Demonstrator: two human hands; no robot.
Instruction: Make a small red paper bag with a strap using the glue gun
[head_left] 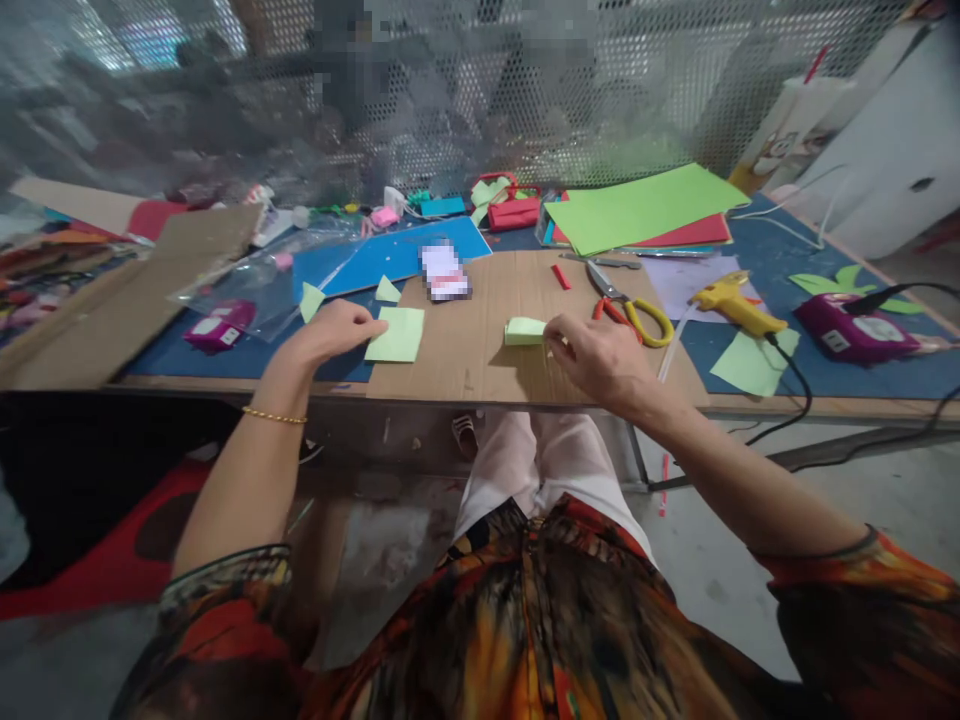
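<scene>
My left hand (341, 328) is closed, with its fingertips at the left edge of a light green paper square (399, 338) on the cardboard sheet (472, 365). Small light green paper scraps (387, 289) lie just beyond that hand. In a pinch, my right hand (600, 358) has one end of a folded light green paper piece (523, 331) over the cardboard. Close behind the right hand rest scissors (626, 305) with yellow and red handles, blades spread. A short red strip (561, 277) lies nearby.
A yellow glue gun (739, 302) with a black cord sits on the right, beside a purple box-shaped device (855, 328). A phone (444, 272) lies behind the cardboard. Green sheets (649, 205) and a blue sheet (390, 252) are farther back. A cup (787, 130) stands at the back right.
</scene>
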